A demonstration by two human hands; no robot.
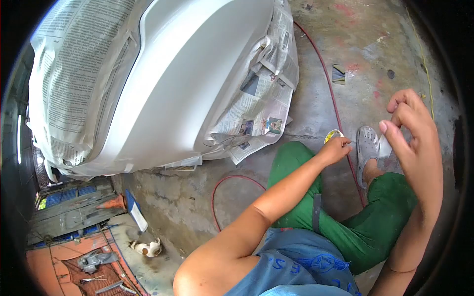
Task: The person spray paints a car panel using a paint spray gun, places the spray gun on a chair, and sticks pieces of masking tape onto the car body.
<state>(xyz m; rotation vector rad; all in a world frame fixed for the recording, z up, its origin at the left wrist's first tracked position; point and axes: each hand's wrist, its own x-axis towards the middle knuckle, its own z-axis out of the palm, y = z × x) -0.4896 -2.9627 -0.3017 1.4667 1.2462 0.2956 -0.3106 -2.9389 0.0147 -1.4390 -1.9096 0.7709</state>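
Observation:
My left hand (337, 149) is closed around a roll of tape (333, 134), its yellow inner ring partly showing, above my green-trousered knee. On the right, my right hand (417, 130) is raised with its fingers curved and the thumb apart from them; nothing shows between them. A small whitish piece (385, 147) appears beside that thumb, near my grey clog (367, 143); I cannot tell whether the hand touches it. Ahead to the left stands a glossy white vehicle body panel (173, 84), with newspaper masking (261, 98) along its right edge and more newspaper (84, 64) over its left side.
A red hose (326, 69) runs across the stained concrete floor, passing my foot and looping near my left knee. At lower left are a brown-and-white animal (147, 247), an orange cone (112, 203) and an orange surface (44, 266) with netting. A yellow cord (424, 64) lies far right.

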